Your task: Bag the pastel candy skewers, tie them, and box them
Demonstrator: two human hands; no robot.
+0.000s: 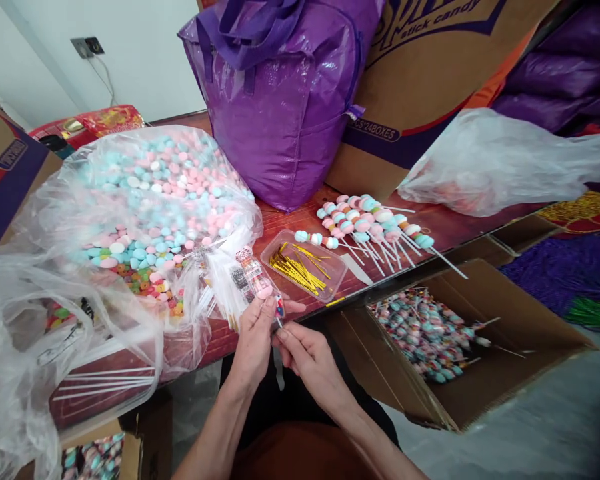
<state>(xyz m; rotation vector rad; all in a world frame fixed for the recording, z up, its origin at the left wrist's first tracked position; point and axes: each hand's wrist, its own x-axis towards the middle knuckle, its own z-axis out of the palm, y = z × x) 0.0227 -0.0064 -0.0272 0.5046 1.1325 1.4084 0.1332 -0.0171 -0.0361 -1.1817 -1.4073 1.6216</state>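
Observation:
A candy skewer (279,305) in a clear printed wrapper is held over the table edge. My left hand (254,340) is closed around its upper part and covers much of it. Lower down, my right hand (307,350) pinches the white stick end with thumb and fingers; whether a tie is there I cannot tell. Just beyond my left hand lies a pile of printed clear bags (245,277). A clear plastic tray (336,285) with gold twist ties (297,268) sits past my hands, one unwrapped skewer (316,239) across its far rim. More unwrapped skewers (373,223) lie to the right.
Large plastic bags of pink and blue candies (165,180) and ring candies (145,283) fill the left, near white sticks (110,380). A purple bag (280,113) stands behind. At the lower right, an open carton (510,380) holds wrapped skewers; another carton (147,433) is lower left.

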